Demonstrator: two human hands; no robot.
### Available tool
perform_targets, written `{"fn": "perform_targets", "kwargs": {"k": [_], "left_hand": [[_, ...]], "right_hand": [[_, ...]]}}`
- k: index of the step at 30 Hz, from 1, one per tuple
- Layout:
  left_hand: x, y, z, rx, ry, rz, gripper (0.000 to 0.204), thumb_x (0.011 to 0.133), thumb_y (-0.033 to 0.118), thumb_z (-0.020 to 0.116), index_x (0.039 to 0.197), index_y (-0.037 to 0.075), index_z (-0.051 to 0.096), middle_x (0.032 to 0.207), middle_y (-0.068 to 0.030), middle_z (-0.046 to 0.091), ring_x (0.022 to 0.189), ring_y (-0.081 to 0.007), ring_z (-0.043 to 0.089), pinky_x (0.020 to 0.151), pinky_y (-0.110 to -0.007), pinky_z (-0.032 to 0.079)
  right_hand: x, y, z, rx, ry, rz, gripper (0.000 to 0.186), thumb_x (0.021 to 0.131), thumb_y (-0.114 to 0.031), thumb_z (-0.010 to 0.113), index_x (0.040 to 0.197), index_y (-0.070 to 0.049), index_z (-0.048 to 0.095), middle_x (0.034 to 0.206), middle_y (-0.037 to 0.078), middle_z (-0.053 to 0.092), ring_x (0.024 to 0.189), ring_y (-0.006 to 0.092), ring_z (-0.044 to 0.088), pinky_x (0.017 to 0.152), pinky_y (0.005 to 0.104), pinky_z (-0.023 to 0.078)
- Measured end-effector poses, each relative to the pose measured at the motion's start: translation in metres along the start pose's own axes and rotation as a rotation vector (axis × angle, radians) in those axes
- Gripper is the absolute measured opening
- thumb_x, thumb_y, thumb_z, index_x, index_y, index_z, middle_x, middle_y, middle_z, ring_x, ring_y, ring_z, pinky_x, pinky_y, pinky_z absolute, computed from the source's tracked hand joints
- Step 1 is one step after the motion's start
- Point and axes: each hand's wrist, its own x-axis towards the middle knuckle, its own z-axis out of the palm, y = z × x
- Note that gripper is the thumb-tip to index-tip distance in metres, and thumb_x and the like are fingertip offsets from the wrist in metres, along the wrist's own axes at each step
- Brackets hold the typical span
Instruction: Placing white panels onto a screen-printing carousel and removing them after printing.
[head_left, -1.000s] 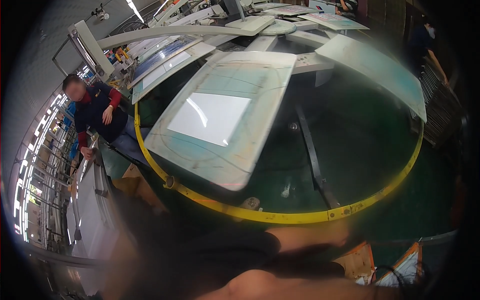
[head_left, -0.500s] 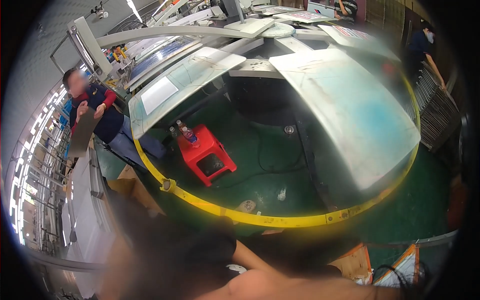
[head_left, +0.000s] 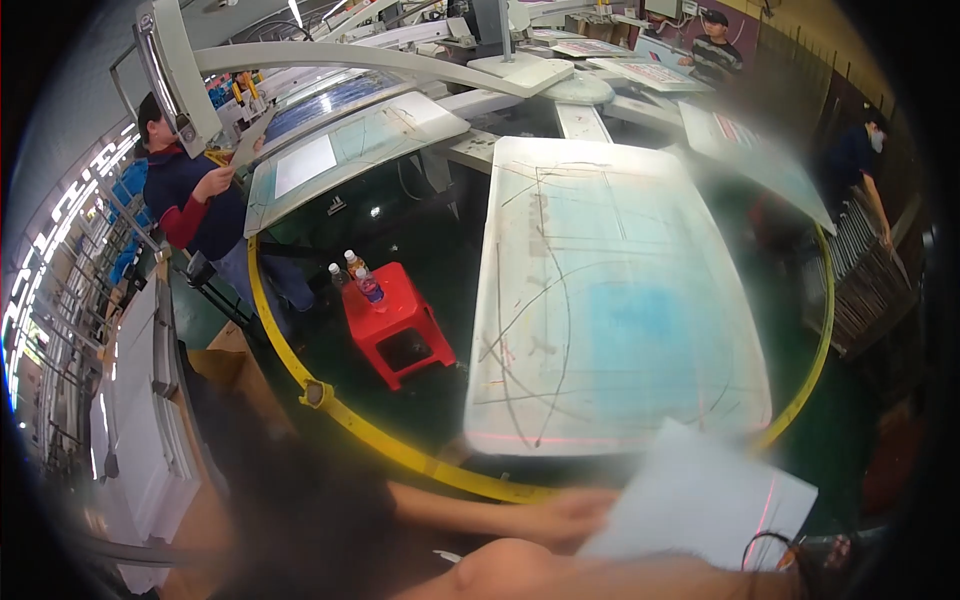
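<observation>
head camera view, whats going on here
A person's left hand holds the edge of a white rectangular sheet at the near end of a large pale flat printing board, which juts out from a carousel ringed by a curved yellow rail. The right hand is not clearly visible. A red plastic stool carrying small bottles stands inside the rail. Another person in a dark and red top handles a sheet at the next board.
</observation>
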Motion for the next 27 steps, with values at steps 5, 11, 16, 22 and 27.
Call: {"fn": "perform_targets", "kwargs": {"k": [5, 11, 16, 22, 27], "left_hand": [[0.002, 0.058, -0.056, 0.086, 0.276, 0.029, 0.043, 0.097, 0.014, 0.049, 0.136, 0.001, 0.035, 0.097, -0.0016, 0.058, 0.082, -0.0055, 0.053, 0.079, -0.023, 0.044], [0.009, 0.129, -0.102, 0.140, 0.320, 0.029, 0.044, 0.097, 0.014, 0.050, 0.136, -0.001, 0.036, 0.095, 0.0002, 0.057, 0.089, -0.0064, 0.053, 0.082, -0.024, 0.045], [0.019, 0.143, -0.153, 0.496, 0.426, 0.121, 0.047, 0.096, 0.012, 0.049, 0.139, -0.002, 0.035, 0.115, -0.0074, 0.057, 0.107, -0.0146, 0.054, 0.094, -0.030, 0.043], [0.009, 0.144, -0.173, 1.295, 0.721, 0.201, 0.046, 0.088, 0.006, 0.056, 0.132, 0.004, 0.046, 0.130, -0.0176, 0.051, 0.118, -0.0319, 0.052, 0.098, -0.036, 0.042], [0.005, 0.136, -0.160, 1.461, 0.697, 0.163, 0.029, 0.081, 0.004, 0.061, 0.110, 0.002, 0.060, 0.115, -0.0163, 0.058, 0.106, -0.0343, 0.056, 0.087, -0.036, 0.047]], "right_hand": [[0.008, 0.022, 0.079, 0.901, -0.486, 0.341, 0.054, 0.093, -0.027, 0.054, 0.137, 0.000, 0.038, 0.141, 0.026, 0.034, 0.131, 0.0407, 0.033, 0.107, 0.0466, 0.028], [0.072, -0.013, 0.167, 1.465, -0.638, 0.400, 0.057, 0.089, -0.005, 0.053, 0.141, -0.002, 0.030, 0.126, 0.017, 0.050, 0.116, 0.0248, 0.049, 0.096, 0.0383, 0.040], [0.125, -0.067, 0.205, 1.337, -0.778, 0.471, 0.051, 0.091, -0.002, 0.047, 0.139, -0.007, 0.028, 0.116, 0.016, 0.058, 0.107, 0.0193, 0.055, 0.094, 0.0305, 0.041], [0.159, -0.096, 0.278, 1.309, -0.725, 0.356, 0.045, 0.092, -0.002, 0.047, 0.134, -0.005, 0.033, 0.108, 0.016, 0.061, 0.100, 0.0186, 0.059, 0.088, 0.0301, 0.045], [0.174, -0.115, 0.306, 1.206, -0.829, 0.470, 0.042, 0.092, -0.003, 0.049, 0.133, -0.004, 0.038, 0.103, 0.016, 0.064, 0.093, 0.0177, 0.061, 0.085, 0.0285, 0.046]]}}
